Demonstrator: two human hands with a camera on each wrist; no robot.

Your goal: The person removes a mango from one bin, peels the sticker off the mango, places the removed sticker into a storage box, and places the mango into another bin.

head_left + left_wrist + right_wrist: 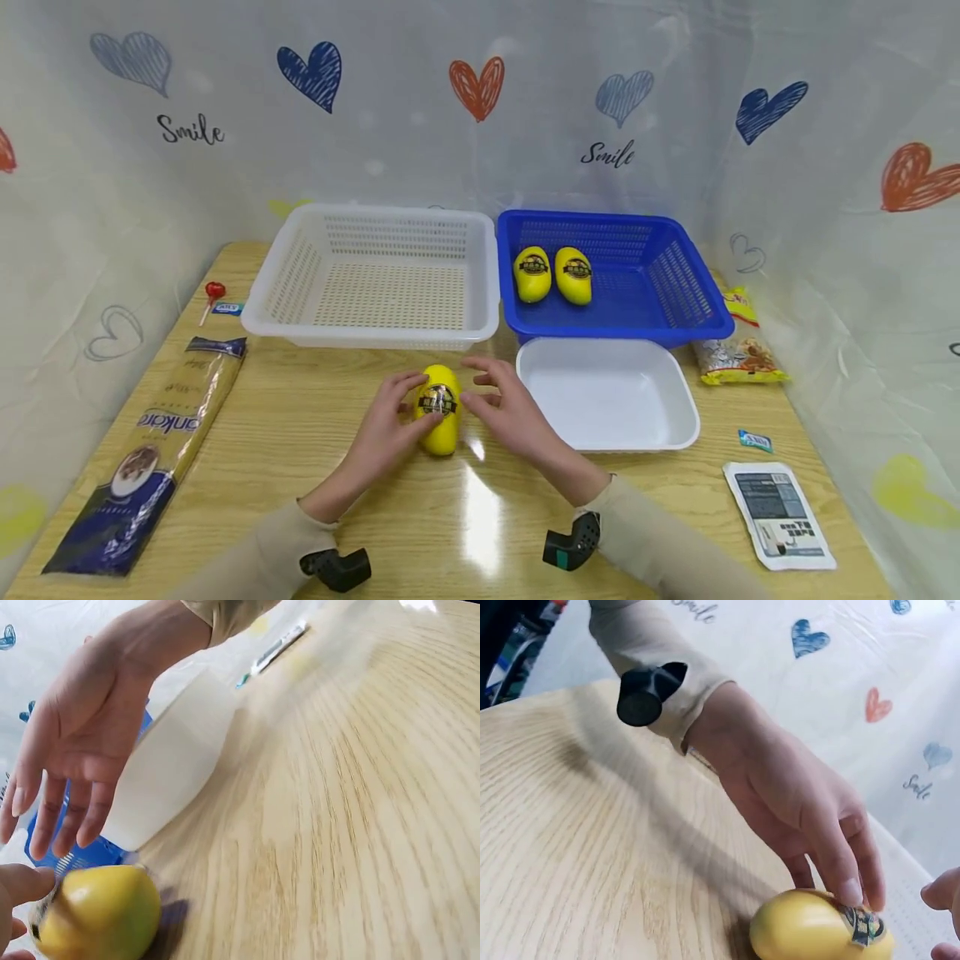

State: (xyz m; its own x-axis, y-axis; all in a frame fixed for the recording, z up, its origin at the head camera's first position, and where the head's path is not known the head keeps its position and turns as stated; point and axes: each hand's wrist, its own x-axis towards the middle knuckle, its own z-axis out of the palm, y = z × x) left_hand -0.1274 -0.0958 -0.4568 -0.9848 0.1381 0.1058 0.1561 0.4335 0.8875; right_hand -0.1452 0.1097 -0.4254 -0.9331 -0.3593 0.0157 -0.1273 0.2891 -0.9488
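Note:
A yellow lemon-shaped object with a dark round label lies on the wooden table near the front middle. My left hand holds it from the left, fingers over its top and thumb against its side. My right hand hovers just right of it with fingers straight and spread, a small gap away; the left wrist view shows this hand holding nothing. Two more yellow lemon-shaped objects lie in the blue basket at the back right.
An empty white basket stands back left, and a white tray sits just right of my hands. A long noodle packet and a lollipop lie at the left. Snack packets and a white sachet lie at the right.

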